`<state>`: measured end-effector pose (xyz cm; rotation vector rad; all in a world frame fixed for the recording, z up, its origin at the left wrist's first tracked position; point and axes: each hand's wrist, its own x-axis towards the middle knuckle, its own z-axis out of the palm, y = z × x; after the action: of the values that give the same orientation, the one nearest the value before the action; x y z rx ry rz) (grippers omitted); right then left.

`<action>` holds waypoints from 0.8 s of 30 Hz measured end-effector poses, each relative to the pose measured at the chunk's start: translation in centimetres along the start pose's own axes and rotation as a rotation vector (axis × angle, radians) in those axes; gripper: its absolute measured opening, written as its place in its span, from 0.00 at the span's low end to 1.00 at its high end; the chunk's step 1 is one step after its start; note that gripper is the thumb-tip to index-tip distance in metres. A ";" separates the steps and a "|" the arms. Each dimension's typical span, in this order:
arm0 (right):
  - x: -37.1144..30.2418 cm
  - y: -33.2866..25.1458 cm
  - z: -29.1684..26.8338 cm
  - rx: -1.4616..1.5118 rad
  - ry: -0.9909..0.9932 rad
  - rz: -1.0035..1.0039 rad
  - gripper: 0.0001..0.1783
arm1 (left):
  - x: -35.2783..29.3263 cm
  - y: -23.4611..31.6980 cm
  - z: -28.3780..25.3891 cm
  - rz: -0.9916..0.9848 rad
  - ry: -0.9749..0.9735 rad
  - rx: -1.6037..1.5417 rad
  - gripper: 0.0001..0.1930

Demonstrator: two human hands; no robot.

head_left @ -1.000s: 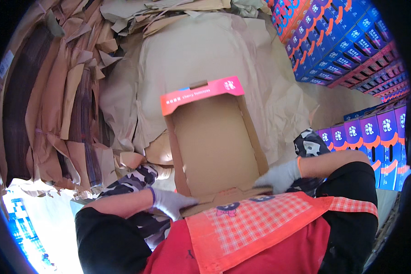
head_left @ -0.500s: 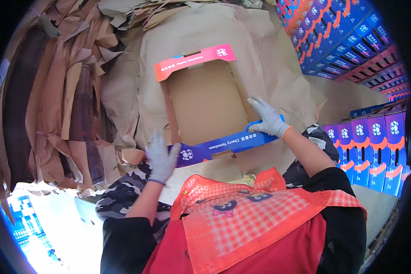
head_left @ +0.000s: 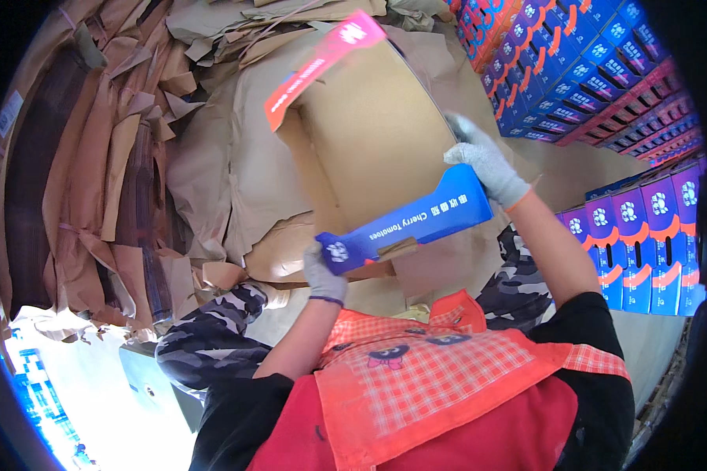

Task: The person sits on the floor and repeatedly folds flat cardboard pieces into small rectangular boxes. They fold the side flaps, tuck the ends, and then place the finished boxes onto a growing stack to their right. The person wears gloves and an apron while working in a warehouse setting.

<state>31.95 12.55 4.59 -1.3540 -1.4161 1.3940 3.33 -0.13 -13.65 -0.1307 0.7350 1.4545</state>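
Note:
A shallow open cardboard box (head_left: 377,133) is held up in front of me, tilted, its bare brown inside facing me. Its near side is blue and its far side pink to orange, both with printed lettering. My left hand (head_left: 324,275), in a pale work glove, grips the near left corner, fingers partly hidden by the blue panel. My right hand (head_left: 485,157), gloved too, holds the right side near the blue corner, its thumb and fingers around the wall.
Brown paper sheets (head_left: 251,173) spread beneath the box. Bundles of folded brown paper (head_left: 133,212) stand along the left. Stacks of blue and orange printed cartons (head_left: 573,71) rise at the far right, with more purple and blue cartons (head_left: 644,235) below them.
The box has been lifted off the paper and turned, its right side raised. My left hand, open beside the corner before, has closed on it. My right hand has moved up and right.

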 end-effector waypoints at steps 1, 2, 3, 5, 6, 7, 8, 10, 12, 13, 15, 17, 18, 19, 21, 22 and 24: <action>-1.0 -3.2 0.5 -0.205 -0.011 -0.114 0.42 | 0.9 -1.9 -0.3 -0.151 -0.028 -0.074 0.13; -2.4 -5.9 1.3 -0.571 0.064 -0.342 0.42 | 1.6 -4.2 -0.6 -0.241 0.046 -0.090 0.12; -3.3 -8.1 2.8 -0.804 0.073 -0.614 0.42 | 2.4 -5.6 -1.0 -0.479 0.064 -0.205 0.20; -4.7 -10.4 6.1 -1.037 -0.108 -0.563 0.44 | 2.2 -7.8 -1.2 -0.608 0.177 0.132 0.20; -4.5 -10.0 8.0 -1.096 -0.175 -0.585 0.43 | 1.3 -8.1 -0.9 -0.666 0.180 0.273 0.20; -4.0 -9.6 9.6 -1.172 -0.283 -0.659 0.43 | 0.0 -7.7 -0.2 -0.661 0.142 0.523 0.19; -3.2 -8.8 10.3 -1.110 -0.332 -0.826 0.38 | -2.0 -6.7 0.9 -0.614 0.050 0.763 0.19; -0.7 -7.0 10.7 -0.358 -0.196 -0.739 0.28 | -6.4 -3.5 4.5 -0.115 -0.268 1.417 0.22; 1.3 -5.8 9.6 -0.455 0.304 -0.912 0.18 | -10.0 0.2 9.6 0.792 -0.785 1.802 0.28; 2.1 -5.3 9.7 -0.085 0.444 -0.728 0.15 | -10.7 2.0 12.4 1.279 -1.070 1.701 0.32; 2.4 -5.0 9.2 0.045 0.493 -0.570 0.13 | -10.3 4.5 17.6 1.499 -0.967 2.041 0.41; 1.3 -5.3 8.8 -0.188 0.555 -0.646 0.13 | -8.1 6.0 21.4 1.348 -0.647 2.332 0.58; 0.5 -5.5 8.8 -0.427 0.612 -0.784 0.12 | -7.2 6.2 22.6 1.188 -0.737 2.367 0.58; -0.2 -5.8 8.4 -0.683 0.629 -0.918 0.12 | -6.2 6.5 23.3 1.121 -0.783 2.372 0.58; -1.5 -6.3 6.9 -0.845 0.420 -0.664 0.11 | -4.6 6.6 23.9 1.038 -0.844 2.416 0.54; -1.9 -6.7 5.8 -0.909 0.359 -0.598 0.10 | -4.2 6.6 23.8 1.024 -0.836 2.415 0.53; -2.0 -7.0 4.4 -0.972 0.203 -0.618 0.10 | -4.0 6.7 23.4 1.013 -0.838 2.391 0.51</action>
<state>26.80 10.58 11.04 -1.3334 -2.2237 0.1167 6.10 9.30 8.92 2.7022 1.3358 0.3589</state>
